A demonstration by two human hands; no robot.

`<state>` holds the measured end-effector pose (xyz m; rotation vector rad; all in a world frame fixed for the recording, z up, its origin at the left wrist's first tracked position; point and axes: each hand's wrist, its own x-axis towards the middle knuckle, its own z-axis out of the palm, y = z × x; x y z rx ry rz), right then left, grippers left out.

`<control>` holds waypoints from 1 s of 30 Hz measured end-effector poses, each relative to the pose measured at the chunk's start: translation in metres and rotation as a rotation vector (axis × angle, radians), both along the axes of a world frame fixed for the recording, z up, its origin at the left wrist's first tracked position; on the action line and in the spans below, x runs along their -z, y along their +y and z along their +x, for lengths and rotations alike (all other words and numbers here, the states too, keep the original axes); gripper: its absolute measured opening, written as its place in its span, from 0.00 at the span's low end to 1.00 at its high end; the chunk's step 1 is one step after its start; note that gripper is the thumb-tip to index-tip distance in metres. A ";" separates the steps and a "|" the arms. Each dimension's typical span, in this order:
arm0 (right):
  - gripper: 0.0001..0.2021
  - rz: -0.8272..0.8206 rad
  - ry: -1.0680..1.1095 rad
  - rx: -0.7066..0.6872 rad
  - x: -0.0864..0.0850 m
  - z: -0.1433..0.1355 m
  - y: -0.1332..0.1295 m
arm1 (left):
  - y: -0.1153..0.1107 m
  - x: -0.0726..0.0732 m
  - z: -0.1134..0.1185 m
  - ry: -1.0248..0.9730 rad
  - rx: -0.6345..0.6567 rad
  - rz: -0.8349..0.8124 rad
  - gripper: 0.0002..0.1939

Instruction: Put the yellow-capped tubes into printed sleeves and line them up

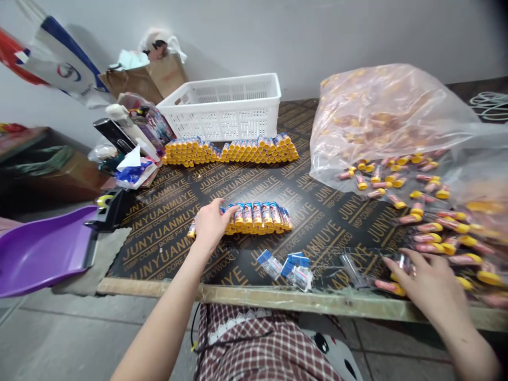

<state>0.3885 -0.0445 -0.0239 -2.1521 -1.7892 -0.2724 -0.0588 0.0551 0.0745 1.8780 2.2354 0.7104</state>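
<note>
My left hand (212, 222) rests at the left part of a stacked row of small blue-labelled tubes with yellow ends (257, 214), its thumb and fingers spread against them. At the lower right, my right hand (431, 283) has thumb and fingers bent round a small, shiny clear item that I cannot make out fully. Around that hand lie loose pink tubes with yellow caps (428, 238). Between the hands, near the table's front edge, sit small clear packets with blue tops (296, 270). A clear plastic sleeve (354, 271) lies just left of my right hand.
A white basket (238, 114) stands at the back, with more stacked tubes (257, 151) before it. A big clear bag of tubes (381, 116) fills the back right. On the left are a purple dustpan (47, 248), bottles and paper bags (159, 79). The wooden table edge (254, 299) runs in front.
</note>
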 end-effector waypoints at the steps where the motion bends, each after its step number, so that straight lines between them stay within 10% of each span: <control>1: 0.21 -0.019 -0.037 -0.034 0.001 -0.008 0.001 | -0.007 0.000 0.004 0.005 -0.012 0.059 0.19; 7: 0.20 -0.037 -0.026 -0.228 0.008 -0.034 0.006 | -0.061 0.041 0.043 -0.156 0.246 -0.160 0.12; 12: 0.20 0.033 0.095 -0.263 0.003 -0.044 0.003 | -0.069 0.076 0.049 -0.206 0.190 -0.294 0.09; 24: 0.16 -0.142 -0.080 -0.146 -0.022 -0.065 -0.013 | -0.070 0.067 0.052 -1.069 0.111 -0.366 0.16; 30: 0.16 -0.011 0.129 -0.209 -0.023 -0.074 -0.005 | -0.074 0.075 0.054 -0.942 0.130 -0.351 0.06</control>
